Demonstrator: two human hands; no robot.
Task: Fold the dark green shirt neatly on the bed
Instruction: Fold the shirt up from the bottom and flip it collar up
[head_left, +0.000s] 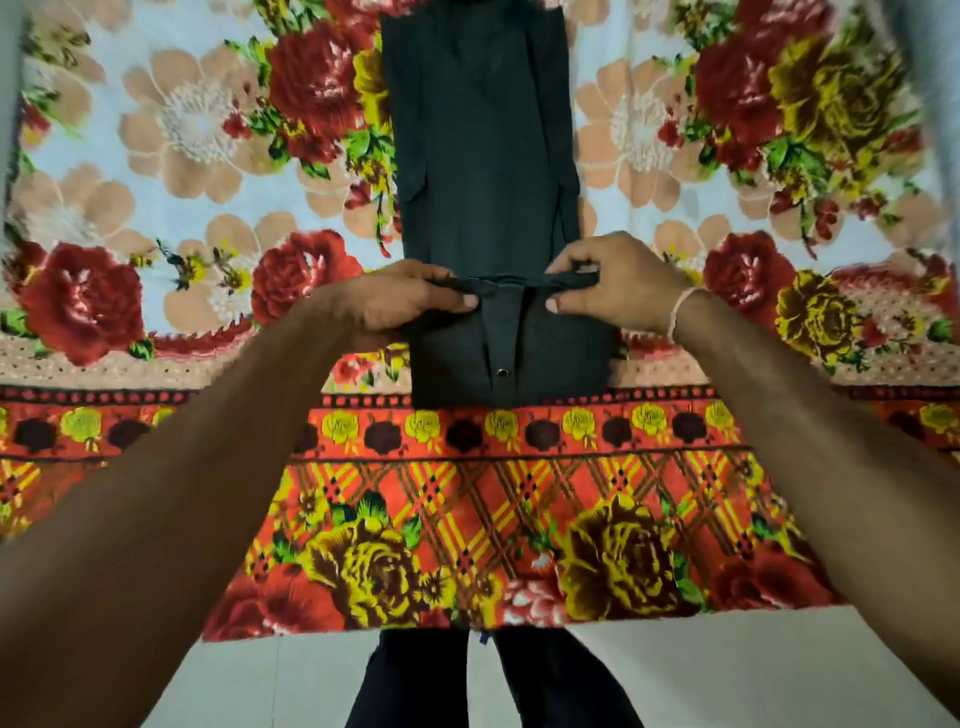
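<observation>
The dark green shirt (483, 156) lies on the bed as a long narrow strip running away from me, its sides folded in. Its near end is turned up toward me, showing the placket with a metal snap button (503, 372). My left hand (410, 301) pinches the left part of the collar edge, and my right hand (618, 283) pinches the right part. Both hands hold that edge a little above the strip, thumbs underneath. A thin pale bracelet sits on my right wrist.
The bed is covered with a floral sheet (182, 156) of red, peach and yellow flowers, with an orange checked border (467, 493) hanging over the near edge. Pale floor (727, 675) and my dark trouser legs (493, 686) show below.
</observation>
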